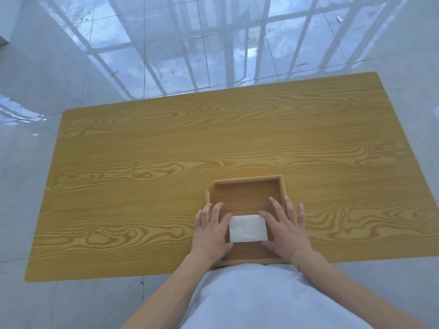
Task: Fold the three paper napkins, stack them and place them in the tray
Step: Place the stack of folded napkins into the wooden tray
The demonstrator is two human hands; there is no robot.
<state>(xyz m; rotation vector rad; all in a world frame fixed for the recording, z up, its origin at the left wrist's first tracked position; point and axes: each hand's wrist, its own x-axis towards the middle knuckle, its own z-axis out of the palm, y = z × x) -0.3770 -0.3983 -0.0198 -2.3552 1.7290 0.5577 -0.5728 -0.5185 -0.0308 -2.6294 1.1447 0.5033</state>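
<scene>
On a wood-grain table (166, 150) standing on a glossy grey tiled floor (71, 55), the folded white napkins (247, 228) lie inside the wooden tray (249, 185), flanked by the left hand (210, 230) and right hand (286, 225), fingers spread flat, gripping nothing.

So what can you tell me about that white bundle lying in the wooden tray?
The white folded paper napkin stack is a flat, neat rectangle with rounded corners and a soft, faintly crinkled top. It lies flat on the floor of the square wooden tray, in its near half. The left hand and right hand flank its short sides with spread fingers, thumbs at its near corners. How many layers it has cannot be told.
</scene>
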